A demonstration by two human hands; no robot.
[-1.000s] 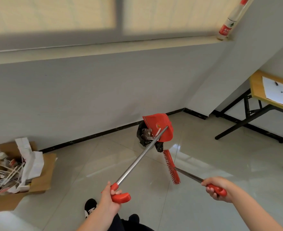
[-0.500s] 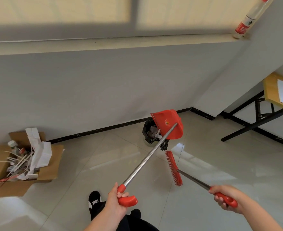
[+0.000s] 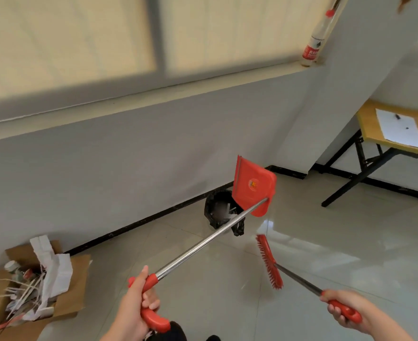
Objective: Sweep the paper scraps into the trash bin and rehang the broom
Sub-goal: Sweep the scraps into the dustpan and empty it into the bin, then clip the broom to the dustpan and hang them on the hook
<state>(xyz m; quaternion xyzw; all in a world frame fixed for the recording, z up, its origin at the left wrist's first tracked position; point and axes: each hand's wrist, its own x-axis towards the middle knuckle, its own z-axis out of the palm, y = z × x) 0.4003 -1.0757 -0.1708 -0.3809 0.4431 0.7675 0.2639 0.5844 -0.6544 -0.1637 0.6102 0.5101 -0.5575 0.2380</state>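
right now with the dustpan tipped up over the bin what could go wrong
The dustpan hangs high, partly right of the trash bin, so leftover scraps could miss it.
Its metal handle, gripped by the left hand, crosses in front of the bin; lowering it carelessly may tip the bin.
The broom in the right hand is close to both and could clip them.
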